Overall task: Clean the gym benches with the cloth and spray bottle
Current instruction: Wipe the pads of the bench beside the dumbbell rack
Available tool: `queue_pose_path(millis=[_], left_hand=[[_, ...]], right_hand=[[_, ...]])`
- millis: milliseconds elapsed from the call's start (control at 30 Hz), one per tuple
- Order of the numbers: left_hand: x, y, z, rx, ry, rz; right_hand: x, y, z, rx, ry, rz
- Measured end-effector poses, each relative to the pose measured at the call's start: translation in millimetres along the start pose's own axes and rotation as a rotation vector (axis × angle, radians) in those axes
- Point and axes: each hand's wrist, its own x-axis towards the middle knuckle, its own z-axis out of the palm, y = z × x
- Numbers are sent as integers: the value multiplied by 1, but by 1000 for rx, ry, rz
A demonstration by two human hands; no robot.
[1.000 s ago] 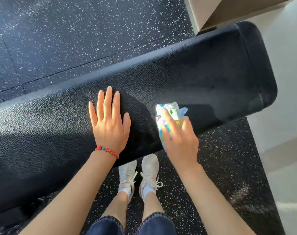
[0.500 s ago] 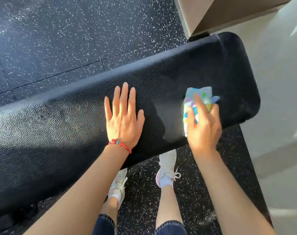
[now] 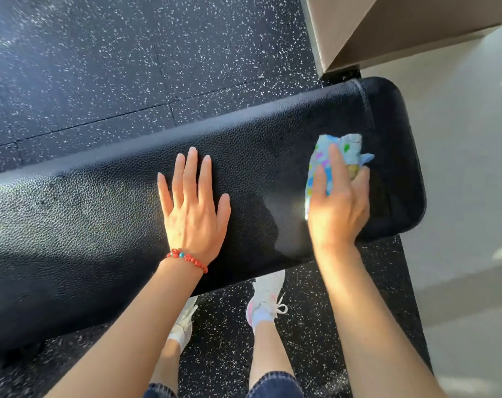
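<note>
the black padded bench (image 3: pixel 100 214) runs across the view over speckled rubber floor (image 3: pixel 129 67). the left hand (image 3: pixel 194 208) lies flat on the pad near its middle, fingers straight and slightly spread, holding nothing; a red bead bracelet (image 3: pixel 186 258) circles its wrist. the right hand (image 3: pixel 337 208) presses the patterned blue cloth (image 3: pixel 346 147) onto the pad near the bench's right end, fingers extended over it, cloth showing beyond the fingertips. the hands are apart, bare pad between them. white sneakers (image 3: pixel 268 297) show below the bench edge.
</note>
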Motion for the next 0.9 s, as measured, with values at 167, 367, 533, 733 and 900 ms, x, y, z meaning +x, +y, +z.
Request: queue_pose_path(millis=[167,367,533,733,900], left_hand=[[7,17,13,17,2,-20],[7,13,18,60,14,-12],[7,16,18,64,13,-20],[8,23,12,52,18,-36],[17,55,12,1,15,-4]], right_hand=[[-10,-24,7,5,-127,-443],[46,-9,8,39,-40,-154],[24,-50,22,34,-80,-315],[48,-16,12,-29,-108,-580],[91,44,-11,-77,-46,-298]])
